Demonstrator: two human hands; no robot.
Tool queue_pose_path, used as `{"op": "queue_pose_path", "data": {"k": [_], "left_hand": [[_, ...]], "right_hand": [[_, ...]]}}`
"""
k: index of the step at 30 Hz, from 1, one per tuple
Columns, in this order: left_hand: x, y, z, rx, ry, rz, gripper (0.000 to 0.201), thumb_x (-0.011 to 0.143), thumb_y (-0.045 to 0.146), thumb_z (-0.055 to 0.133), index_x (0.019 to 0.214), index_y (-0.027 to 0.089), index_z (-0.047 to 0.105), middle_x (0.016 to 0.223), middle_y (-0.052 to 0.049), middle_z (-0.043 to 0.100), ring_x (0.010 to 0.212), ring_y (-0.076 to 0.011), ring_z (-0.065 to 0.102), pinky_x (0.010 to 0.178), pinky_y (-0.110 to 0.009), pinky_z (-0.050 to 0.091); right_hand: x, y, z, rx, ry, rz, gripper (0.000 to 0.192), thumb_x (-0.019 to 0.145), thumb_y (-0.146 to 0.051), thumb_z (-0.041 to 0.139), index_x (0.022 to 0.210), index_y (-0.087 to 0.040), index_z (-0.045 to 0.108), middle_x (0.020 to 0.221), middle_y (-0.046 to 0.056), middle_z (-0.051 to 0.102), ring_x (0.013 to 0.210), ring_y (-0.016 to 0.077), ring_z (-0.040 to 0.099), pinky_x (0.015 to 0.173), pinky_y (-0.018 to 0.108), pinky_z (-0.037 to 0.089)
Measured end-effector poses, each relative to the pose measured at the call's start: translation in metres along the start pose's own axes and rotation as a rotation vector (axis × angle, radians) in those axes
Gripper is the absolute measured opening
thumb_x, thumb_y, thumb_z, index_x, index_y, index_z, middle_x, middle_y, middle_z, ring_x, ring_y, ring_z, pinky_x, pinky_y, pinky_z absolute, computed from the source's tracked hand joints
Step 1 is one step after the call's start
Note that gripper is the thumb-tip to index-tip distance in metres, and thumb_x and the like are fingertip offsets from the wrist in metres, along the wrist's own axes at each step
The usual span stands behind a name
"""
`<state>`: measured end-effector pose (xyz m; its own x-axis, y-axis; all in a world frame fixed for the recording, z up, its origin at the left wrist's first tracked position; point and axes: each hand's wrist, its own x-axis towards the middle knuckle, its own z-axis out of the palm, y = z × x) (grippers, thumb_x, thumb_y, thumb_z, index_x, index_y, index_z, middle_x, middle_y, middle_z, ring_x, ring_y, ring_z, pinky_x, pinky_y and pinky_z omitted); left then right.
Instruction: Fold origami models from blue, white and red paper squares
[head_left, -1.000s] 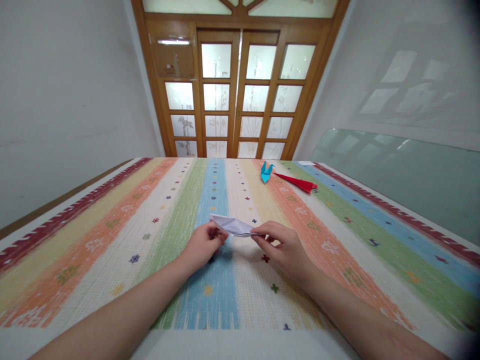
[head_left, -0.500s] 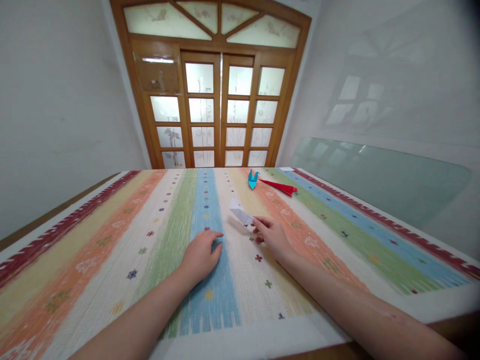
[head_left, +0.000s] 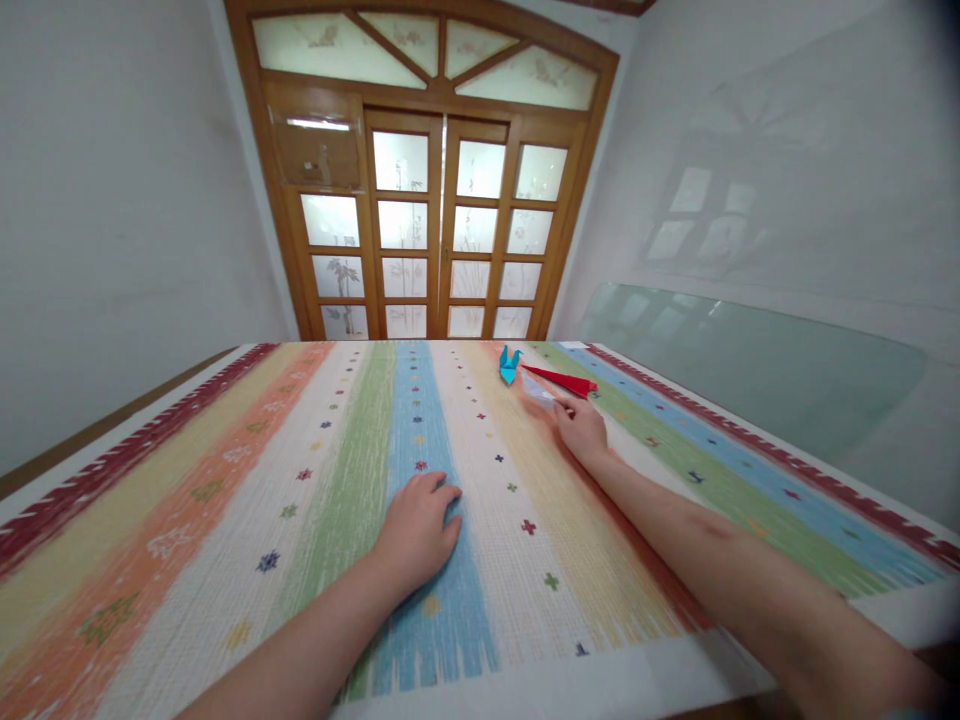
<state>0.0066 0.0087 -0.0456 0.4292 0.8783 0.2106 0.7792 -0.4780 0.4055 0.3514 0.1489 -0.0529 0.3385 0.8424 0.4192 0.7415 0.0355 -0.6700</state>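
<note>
My right hand (head_left: 582, 430) reaches out over the table and pinches a white folded-paper piece (head_left: 538, 392) at its near end. Just beyond the white paper, slightly to its left, stands a blue origami crane (head_left: 509, 366). A long, narrow red folded-paper shape (head_left: 561, 381) lies close behind and to the right of it. My left hand (head_left: 418, 527) rests on the blue stripe of the tablecloth, its fingers loosely spread and nothing in them.
A striped, patterned tablecloth (head_left: 225, 520) covers the table. Behind the far edge are wooden doors with glass panes (head_left: 439, 230). A pale glass panel (head_left: 750, 360) leans along the right wall, and a plain wall (head_left: 120, 200) stands at the left.
My right hand has carried the white folded paper away and to the right, close to the blue crane and the red shape. The left hand has barely shifted.
</note>
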Motion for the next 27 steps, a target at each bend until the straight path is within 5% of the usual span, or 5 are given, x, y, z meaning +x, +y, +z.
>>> {"op": "queue_pose_path", "data": {"k": [14,27], "left_hand": [[-0.002,-0.001,0.015,0.039,-0.028,-0.095,0.050,0.090,0.035,0.052,0.138,0.023,0.060,0.156,-0.013,0.042,0.144,-0.0348,0.036,0.120,-0.055,0.024],[-0.003,-0.003,0.017,0.042,-0.027,-0.100,0.049,0.090,0.036,0.053,0.137,0.026,0.060,0.157,-0.011,0.042,0.145,-0.0342,0.036,0.119,-0.056,0.026]], "right_hand": [[0.083,0.026,0.034,-0.237,0.026,0.053,0.032,0.098,-0.034,0.062,0.125,-0.017,0.061,0.126,0.010,0.062,0.106,0.0238,0.065,0.089,0.045,0.056],[0.092,0.038,0.044,-0.313,0.051,0.049,0.033,0.098,-0.034,0.062,0.126,-0.018,0.060,0.128,0.010,0.062,0.108,0.0243,0.064,0.091,0.046,0.055]]}}
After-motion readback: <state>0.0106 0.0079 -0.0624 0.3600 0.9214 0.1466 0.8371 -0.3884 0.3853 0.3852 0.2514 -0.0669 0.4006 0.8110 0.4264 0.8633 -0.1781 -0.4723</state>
